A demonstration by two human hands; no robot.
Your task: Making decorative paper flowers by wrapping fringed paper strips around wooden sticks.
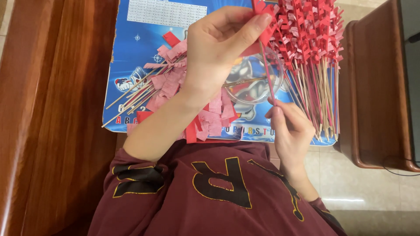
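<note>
Left hand [218,48] pinches red paper [262,13] at 12 o'clock on a stick [267,72]; right hand [291,126] grips its lower end. Clear bowl [256,78] beneath, apparently holding glue; wrapped sticks [315,57] at 2 o'clock

We are seeing a blue printed board [131,52] carrying pink paper strips [173,81], bare sticks [131,94], wrapped red sticks [313,48] and a clear bowl [251,83].
</note>
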